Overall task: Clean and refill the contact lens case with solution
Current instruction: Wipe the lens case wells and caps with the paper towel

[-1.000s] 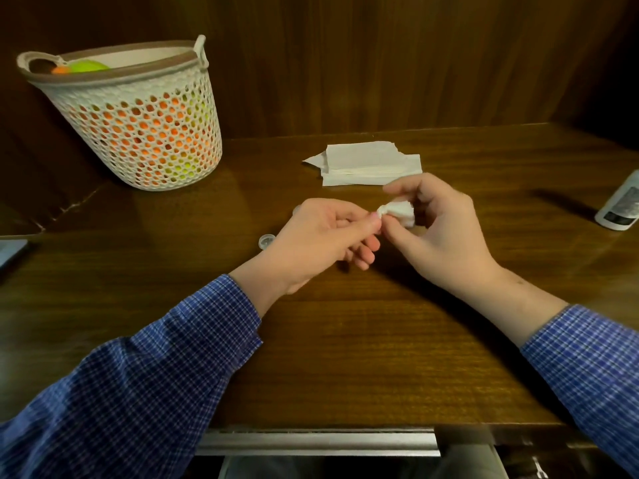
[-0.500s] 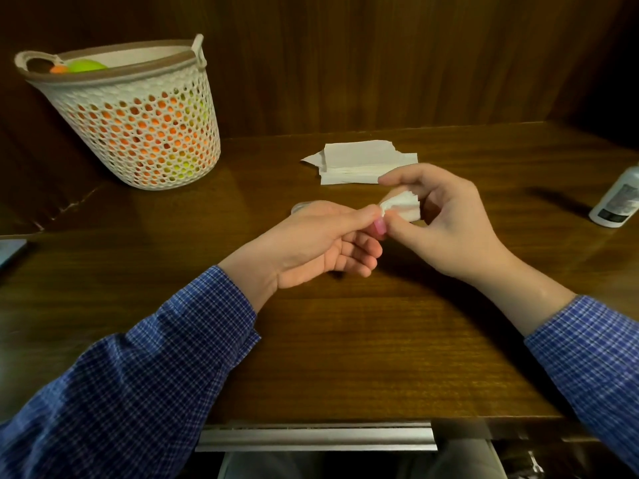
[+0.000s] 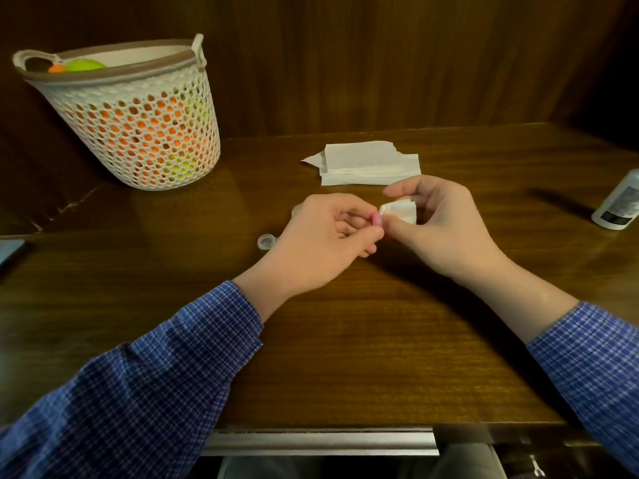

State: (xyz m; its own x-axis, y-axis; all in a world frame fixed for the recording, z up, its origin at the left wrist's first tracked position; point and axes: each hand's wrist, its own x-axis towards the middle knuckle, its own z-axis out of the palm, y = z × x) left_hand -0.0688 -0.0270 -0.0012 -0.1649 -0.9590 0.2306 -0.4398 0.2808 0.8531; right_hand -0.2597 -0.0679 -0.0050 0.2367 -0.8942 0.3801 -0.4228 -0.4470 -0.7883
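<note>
While left hand (image 3: 321, 243) pinches pink piece (image 3: 480, 221) (case part, probably), right hand (image 3: 446, 229) grips tissue (image 3: 399, 213) alongside.

Single head-mounted wide-angle view, facing forward and down onto the table (image 3: 345, 357). Close range: both forearms fill the lower frame; the rear wall (image 3: 380, 63) bounds the top.

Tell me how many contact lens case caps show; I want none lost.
2: a pink cap pinched in the left hand, and a clear cap lying on the table beside that hand. Others may be hidden behind the hands.
</note>
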